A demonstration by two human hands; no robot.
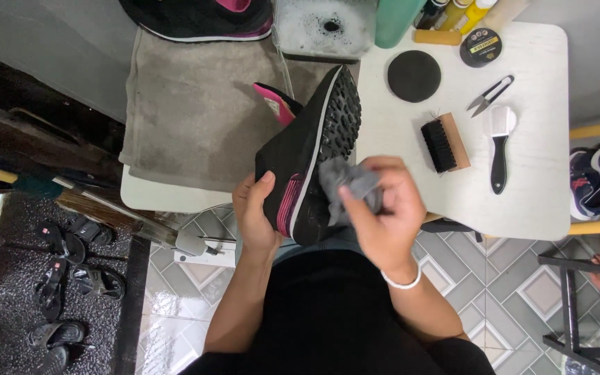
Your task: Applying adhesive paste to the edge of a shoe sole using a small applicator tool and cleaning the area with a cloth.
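Left hand [257, 215] grips the black shoe [307, 153]; right hand [381, 208] clamps a grey cloth [347, 182] against its sole.

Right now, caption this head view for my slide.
Left hand steadies black-and-pink shoe; right hand presses grey cloth against its sole.

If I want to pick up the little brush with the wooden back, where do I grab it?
Grab the wooden brush by its bare wooden block, probably from above, fingers pinching its two long sides. It lies on the white table tipped on its side, black bristles facing left toward the shoe, so the wood is the free part. The white-headed brush lies to its right, so come straight down.
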